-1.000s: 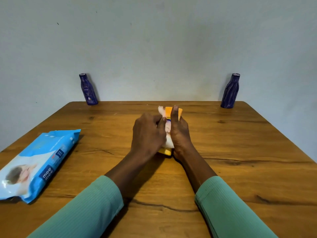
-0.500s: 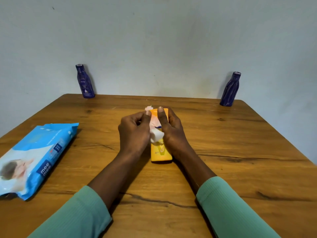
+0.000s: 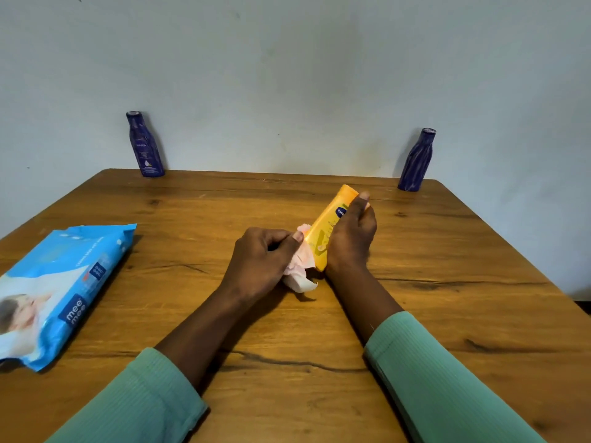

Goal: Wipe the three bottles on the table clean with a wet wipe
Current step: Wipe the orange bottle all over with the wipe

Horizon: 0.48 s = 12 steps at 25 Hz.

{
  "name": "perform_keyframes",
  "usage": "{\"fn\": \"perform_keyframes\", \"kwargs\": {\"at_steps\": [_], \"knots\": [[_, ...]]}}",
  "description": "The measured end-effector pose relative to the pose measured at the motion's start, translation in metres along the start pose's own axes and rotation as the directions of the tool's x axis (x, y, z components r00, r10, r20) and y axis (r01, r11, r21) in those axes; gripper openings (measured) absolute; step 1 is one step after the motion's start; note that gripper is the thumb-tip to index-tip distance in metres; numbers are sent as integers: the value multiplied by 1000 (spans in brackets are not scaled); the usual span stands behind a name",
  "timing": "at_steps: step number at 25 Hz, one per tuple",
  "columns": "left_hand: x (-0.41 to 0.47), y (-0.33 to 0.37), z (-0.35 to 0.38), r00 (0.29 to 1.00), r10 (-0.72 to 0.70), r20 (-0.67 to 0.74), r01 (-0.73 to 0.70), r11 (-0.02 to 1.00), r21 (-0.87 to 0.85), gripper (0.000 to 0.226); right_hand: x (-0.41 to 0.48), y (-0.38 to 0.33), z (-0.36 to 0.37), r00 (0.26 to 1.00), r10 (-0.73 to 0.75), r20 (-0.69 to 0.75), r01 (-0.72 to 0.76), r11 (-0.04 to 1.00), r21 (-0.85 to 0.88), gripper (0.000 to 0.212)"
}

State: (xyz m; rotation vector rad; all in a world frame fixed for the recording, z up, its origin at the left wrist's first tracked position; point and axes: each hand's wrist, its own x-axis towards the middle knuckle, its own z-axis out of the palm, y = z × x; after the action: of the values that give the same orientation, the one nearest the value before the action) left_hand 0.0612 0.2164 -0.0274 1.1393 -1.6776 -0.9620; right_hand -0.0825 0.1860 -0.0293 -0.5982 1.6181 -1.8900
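The wooden table (image 3: 447, 282) carries all items. A blue wet-wipe pack (image 3: 60, 289) lies flat at the near left; its opening is not visible, so its contents cannot be confirmed.

Two dark blue bottles stand upright at the far edge: the left blue bottle (image 3: 144, 145) and the right blue bottle (image 3: 416, 160), well apart and untouched.

The yellow bottle (image 3: 329, 225) is at the centre. Half a second ago it stood nearly upright; it is now tilted, top leaning far and right, exposing its left side. Judgement: wiping of the first bottle is in progress; two remain.

The right hand (image 3: 351, 238) is closed around the yellow bottle. The left hand (image 3: 259, 263) has its fingers curled, pinching the crumpled wet wipe (image 3: 299, 270) against the bottle's lower left side.
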Motion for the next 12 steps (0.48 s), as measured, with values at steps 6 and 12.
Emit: {"fn": "perform_keyframes", "kwargs": {"at_steps": [6, 12], "knots": [[-7, -2, 17, 997, 65, 29, -59, 982, -181, 25, 3, -11, -7, 986, 139, -90, -129, 985, 110, 51], [2, 5, 16, 984, -88, -155, -13, 832, -555, 24, -11, -4, 2, 994, 67, 89, -75, 993, 95, 71]]}}
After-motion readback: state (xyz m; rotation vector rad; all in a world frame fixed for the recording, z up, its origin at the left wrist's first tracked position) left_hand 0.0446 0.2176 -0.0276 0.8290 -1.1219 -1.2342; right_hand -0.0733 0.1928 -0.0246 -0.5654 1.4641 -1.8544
